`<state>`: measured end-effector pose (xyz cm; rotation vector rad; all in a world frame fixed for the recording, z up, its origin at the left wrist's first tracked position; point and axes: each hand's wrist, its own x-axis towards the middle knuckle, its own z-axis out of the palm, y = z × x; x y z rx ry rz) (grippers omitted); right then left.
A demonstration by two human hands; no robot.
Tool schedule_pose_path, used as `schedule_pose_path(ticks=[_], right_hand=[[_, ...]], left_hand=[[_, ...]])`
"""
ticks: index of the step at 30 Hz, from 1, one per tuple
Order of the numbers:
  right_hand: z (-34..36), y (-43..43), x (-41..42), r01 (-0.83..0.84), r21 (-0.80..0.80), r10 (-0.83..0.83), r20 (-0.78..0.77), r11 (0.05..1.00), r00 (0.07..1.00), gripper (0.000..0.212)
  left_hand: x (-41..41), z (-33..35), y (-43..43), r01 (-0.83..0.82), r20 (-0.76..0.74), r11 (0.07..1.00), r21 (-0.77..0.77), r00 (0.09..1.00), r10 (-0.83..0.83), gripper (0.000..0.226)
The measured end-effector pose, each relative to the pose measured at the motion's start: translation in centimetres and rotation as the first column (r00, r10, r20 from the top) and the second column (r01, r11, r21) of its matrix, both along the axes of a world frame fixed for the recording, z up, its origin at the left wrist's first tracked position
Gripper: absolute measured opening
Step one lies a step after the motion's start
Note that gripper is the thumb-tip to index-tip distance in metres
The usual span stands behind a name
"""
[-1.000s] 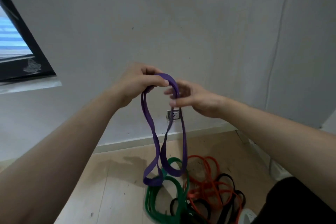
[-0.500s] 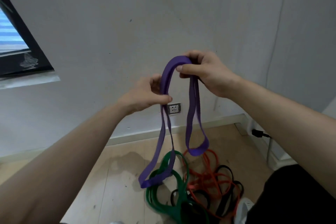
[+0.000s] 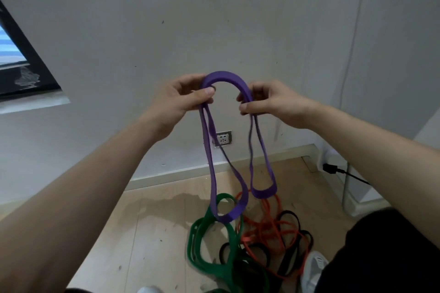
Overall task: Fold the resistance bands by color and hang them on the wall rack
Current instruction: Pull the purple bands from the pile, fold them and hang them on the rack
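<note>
both arms raised, left hand [image 3: 184, 98] and right hand [image 3: 266, 102] pinching.

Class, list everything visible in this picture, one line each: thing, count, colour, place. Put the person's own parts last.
purple band: one, purple, held up between both grips, two loops hanging
green bands: count unclear, green, floor below the purple band
orange bands: count unclear, orange, tangled on floor right of green
black bands: count unclear, black, same tangle
socket: one, white, low on wall
plug: one, black, with cable, right
window: one, dark frame, upper left
shoe: one, white, bottom right
left grip: one, pinching band's left side
right grip: one, pinching band's right side
</note>
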<state>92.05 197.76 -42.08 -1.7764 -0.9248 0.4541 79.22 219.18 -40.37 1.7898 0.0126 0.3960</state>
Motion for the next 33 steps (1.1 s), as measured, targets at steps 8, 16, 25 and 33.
schedule_pose_path(ticks=[8,16,25,33], right_hand=[[0.5,1.8,-1.2,0.029,0.184,-0.044,0.081,0.983,0.996,0.034],[0.1,2.7,-1.4,0.032,0.198,-0.05,0.089,0.98,0.995,0.024],[1.0,2.4,-2.3,-0.052,0.067,0.028,0.318,0.996,0.948,0.037],[2.3,1.7,-2.1,0.012,0.191,-0.083,0.371,0.981,0.925,0.031]], left_hand=[[1.4,-0.5,-1.3,-0.018,0.015,0.994,0.11,1.0,0.016,0.04],[0.6,-0.6,0.0,0.031,-0.07,0.959,0.282,0.998,-0.011,0.047],[0.1,-0.9,0.0,0.002,-0.028,0.979,0.204,1.0,0.004,0.04],[0.2,-3.0,-1.9,0.025,-0.058,0.992,0.12,0.998,-0.018,0.074]])
